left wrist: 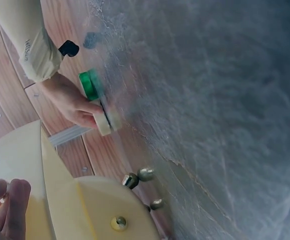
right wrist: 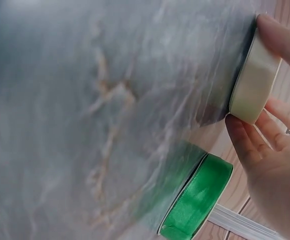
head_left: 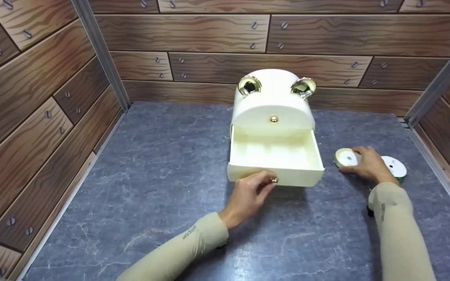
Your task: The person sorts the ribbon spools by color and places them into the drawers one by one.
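Note:
A cream storage box point(head_left: 273, 91) with a rounded top and two gold ears stands at the back, its lower drawer point(head_left: 275, 175) pulled out with a bare inside. My left hand point(head_left: 248, 197) pinches the small gold knob point(head_left: 274, 180) on the drawer's front. To the right of the drawer, my right hand point(head_left: 367, 164) grips a cream ribbon spool point(right wrist: 255, 82) by its edge, thumb on one side and fingers on the other. A green ribbon spool point(right wrist: 200, 200) with a white face lies just right of that hand, partly behind it in the head view.
Wood-patterned panels point(head_left: 193, 35) wall the back and sides, joined by metal corner posts point(head_left: 104, 54). Everything stands on a dark grey marbled table top point(head_left: 162, 156). The box's upper drawer, with its own gold knob point(head_left: 273, 119), is closed.

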Available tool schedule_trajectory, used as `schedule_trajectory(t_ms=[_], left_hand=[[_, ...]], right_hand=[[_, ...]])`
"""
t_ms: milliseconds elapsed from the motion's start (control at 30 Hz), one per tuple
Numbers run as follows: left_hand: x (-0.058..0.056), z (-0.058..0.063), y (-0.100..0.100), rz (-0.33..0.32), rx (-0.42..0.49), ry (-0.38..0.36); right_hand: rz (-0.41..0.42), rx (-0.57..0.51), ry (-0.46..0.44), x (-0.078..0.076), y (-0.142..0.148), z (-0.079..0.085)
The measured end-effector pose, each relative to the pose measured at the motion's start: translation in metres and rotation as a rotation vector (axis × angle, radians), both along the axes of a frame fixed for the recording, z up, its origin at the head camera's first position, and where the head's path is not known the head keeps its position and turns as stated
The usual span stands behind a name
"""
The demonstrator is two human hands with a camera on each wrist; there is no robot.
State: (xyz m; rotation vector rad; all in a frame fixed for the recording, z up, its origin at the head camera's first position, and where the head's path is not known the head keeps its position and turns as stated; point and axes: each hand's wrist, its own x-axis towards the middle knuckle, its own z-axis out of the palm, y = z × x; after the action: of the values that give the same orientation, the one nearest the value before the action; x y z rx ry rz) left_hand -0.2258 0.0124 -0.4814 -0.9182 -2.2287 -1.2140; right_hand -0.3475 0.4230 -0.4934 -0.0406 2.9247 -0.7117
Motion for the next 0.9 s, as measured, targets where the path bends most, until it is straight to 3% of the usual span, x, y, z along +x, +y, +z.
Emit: schedule_trajectory(t_ms=[567,900], left_hand=[[-0.002,-0.001,0.000,0.012,0.011,0.041],[0.000,-0.001,0.001,-0.009,0.016,-0.006]], right_hand=[[0.032,-0.072,0.149,0.003,-0.012,0.024],[0.024,-0.149,0.164,0.017,-0.028,0.040]])
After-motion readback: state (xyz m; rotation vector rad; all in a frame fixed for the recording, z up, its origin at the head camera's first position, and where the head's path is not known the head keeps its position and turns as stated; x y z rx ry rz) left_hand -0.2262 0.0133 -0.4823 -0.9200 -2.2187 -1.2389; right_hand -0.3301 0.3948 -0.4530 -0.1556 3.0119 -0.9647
